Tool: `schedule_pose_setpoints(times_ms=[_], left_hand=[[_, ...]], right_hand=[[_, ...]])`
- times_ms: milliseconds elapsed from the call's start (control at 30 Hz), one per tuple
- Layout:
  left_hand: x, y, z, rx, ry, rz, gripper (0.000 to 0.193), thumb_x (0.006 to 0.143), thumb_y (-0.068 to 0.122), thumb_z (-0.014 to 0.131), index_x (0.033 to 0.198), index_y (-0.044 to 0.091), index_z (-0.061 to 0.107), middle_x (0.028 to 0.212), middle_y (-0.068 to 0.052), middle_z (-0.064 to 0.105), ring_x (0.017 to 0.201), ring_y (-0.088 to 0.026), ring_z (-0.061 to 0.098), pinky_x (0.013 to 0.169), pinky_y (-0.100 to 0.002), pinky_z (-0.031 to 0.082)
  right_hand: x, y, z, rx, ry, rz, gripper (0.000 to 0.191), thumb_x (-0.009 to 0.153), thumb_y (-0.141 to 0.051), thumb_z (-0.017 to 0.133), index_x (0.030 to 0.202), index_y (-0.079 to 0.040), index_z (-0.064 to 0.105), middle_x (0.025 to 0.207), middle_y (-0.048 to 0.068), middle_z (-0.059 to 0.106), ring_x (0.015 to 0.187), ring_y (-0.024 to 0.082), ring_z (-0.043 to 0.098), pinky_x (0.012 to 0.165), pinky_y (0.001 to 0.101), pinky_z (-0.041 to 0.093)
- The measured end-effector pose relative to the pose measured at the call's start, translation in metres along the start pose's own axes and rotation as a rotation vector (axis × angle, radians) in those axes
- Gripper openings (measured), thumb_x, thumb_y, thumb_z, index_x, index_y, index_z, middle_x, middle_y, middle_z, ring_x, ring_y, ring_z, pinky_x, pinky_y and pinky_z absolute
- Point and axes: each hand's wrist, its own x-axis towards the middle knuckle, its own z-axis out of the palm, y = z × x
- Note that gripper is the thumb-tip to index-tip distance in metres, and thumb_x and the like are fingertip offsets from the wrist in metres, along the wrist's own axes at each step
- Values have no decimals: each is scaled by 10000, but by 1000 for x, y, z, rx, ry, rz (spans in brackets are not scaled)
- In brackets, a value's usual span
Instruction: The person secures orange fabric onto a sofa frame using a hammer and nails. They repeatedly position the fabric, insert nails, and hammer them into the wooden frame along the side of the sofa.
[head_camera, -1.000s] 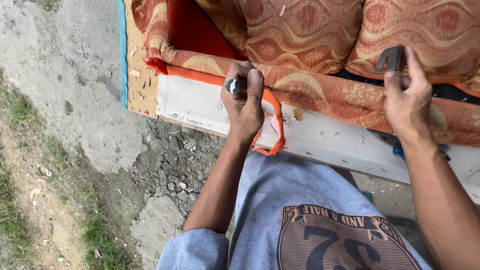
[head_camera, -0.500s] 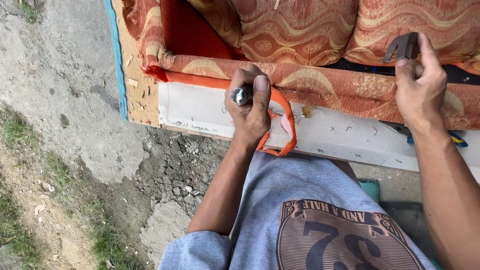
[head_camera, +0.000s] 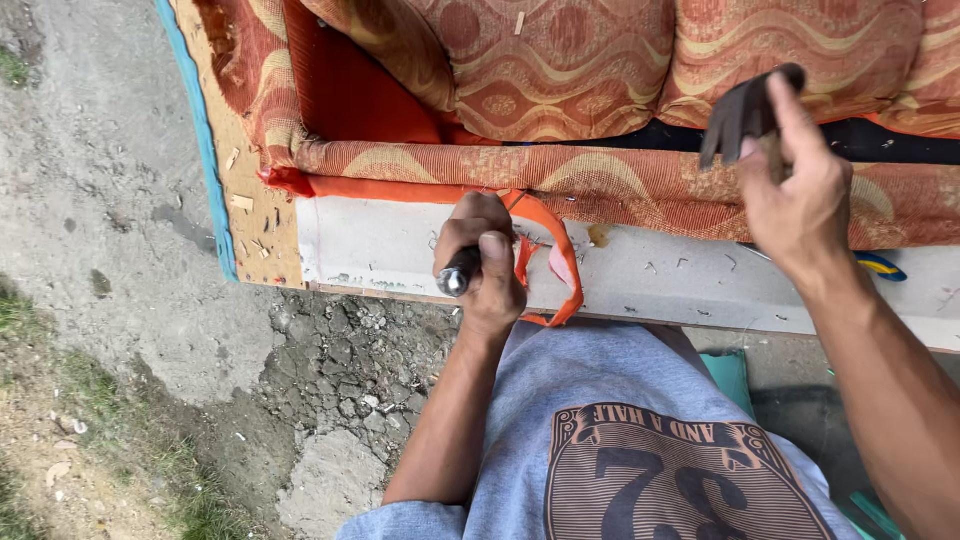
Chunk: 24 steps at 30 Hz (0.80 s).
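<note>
While we crouch over the sofa's bare white frame rail (head_camera: 400, 255), our left hand (head_camera: 487, 268) is wrapped tight round a dark metal-ended tool handle (head_camera: 457, 274), its tip hidden under the fist at the loose orange fabric strip (head_camera: 556, 262). The handle's long axis runs from eight o'clock to two o'clock. Up at two o'clock, well apart, our right hand (head_camera: 795, 190) grips a dark hammer head (head_camera: 742, 112), raised over the patterned orange upholstery (head_camera: 620, 180). The left hand is nearer the strip.

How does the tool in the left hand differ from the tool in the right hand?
The left hand grips a slim tool with a shiny metal end, low against the white board. The right hand holds a dark claw hammer, raised above the patterned fabric edge. Both tools are gripped in closed fists.
</note>
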Motion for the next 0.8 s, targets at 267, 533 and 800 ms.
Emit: schedule_pose_setpoints(times_ms=[267,533,800], left_hand=[[-6,1,-6,185,-145,-187,152,1074,149,617,1018,30,539,911,-76,565,771,-149,518,694,-305,433],[-5,24,5,58,-57,-453,95,1066,79,658,1094,30,582,995,-42,582,904,-126,564,813,-282,508],[11,10,10,147,-134,-423,151,1075,142,642,1178,38,603,1044,-22,604,979,-106,598,864,-279,546]], right_hand=[[18,-185,-60,-67,-146,-789,609,936,-134,794,1486,-126,531,679,-8,535,568,135,534,511,382,442],[56,-279,-65,-477,-258,-935,635,954,-210,679,1555,-261,480,836,16,623,527,94,536,435,279,463],[63,-282,-56,-565,-311,-906,686,873,-118,685,1535,-202,525,827,16,623,525,96,569,445,263,496]])
